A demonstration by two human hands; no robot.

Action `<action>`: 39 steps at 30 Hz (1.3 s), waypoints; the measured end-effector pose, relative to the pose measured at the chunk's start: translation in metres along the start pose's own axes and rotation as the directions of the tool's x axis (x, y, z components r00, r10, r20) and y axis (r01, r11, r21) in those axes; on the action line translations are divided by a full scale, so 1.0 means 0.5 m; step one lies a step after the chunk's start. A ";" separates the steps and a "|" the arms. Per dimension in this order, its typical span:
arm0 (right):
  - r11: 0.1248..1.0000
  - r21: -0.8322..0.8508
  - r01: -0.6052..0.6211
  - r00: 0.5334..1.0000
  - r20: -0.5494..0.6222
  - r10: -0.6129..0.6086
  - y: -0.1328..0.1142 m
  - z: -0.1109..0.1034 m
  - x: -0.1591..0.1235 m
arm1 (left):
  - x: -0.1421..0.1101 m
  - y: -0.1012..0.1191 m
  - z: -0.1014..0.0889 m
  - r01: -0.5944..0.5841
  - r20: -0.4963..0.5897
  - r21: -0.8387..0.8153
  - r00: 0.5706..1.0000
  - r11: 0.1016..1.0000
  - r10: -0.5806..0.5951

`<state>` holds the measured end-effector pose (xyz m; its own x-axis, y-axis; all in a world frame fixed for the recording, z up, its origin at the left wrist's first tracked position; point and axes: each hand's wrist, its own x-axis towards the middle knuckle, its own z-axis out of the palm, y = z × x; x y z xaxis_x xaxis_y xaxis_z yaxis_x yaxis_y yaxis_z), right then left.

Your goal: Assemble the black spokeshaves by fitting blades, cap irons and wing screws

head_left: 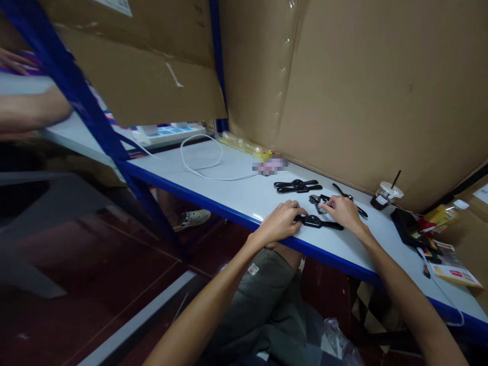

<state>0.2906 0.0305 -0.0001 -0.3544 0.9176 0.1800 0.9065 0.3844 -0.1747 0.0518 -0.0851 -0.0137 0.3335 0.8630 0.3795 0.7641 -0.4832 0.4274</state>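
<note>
My left hand point(284, 218) is closed around the left handle of a black spokeshave point(313, 221) lying near the table's front edge. Just beyond that tool, my right hand point(342, 209) pinches a small dark metal part point(314, 200); its exact shape is partly covered by my fingers. Farther back, two more black spokeshaves point(298, 186) lie side by side. Another spokeshave point(360, 209) rests at a slant behind my right hand, which hides its middle.
The white table point(236, 190) has a blue edge. A drink cup point(386, 195) with a straw, a black case point(404, 229) and a bottle point(453, 211) stand right. A white cable point(202, 173) loops left, near a power strip point(171, 133). Beyond a blue post point(80, 91) shows another person's arm point(34, 109).
</note>
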 end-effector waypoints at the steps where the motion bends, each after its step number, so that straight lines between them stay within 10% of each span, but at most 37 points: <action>1: 1.000 0.007 0.005 1.000 0.012 -0.005 -0.009 0.006 -0.002 | 0.000 -0.001 0.000 -0.002 -0.005 -0.004 1.000 1.000 0.002; 9: 0.960 0.279 -0.032 0.994 0.106 0.002 -0.011 0.006 0.010 | -0.002 -0.014 0.003 -0.033 -0.017 -0.042 0.999 0.999 0.032; 19: 0.699 0.715 0.007 0.960 0.192 -0.205 -0.043 -0.015 -0.013 | -0.005 -0.030 0.014 -0.111 0.005 -0.006 0.994 0.994 0.111; 39: 0.792 0.611 0.007 0.895 0.349 -0.277 -0.036 0.020 -0.004 | -0.011 -0.014 0.007 -0.095 0.018 0.067 0.995 0.993 0.094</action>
<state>0.2728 0.0227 -0.0070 -0.6486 0.7502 -0.1287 0.5754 0.3725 -0.7282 0.0464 -0.0859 -0.0216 0.4134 0.8165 0.4031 0.7641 -0.5518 0.3341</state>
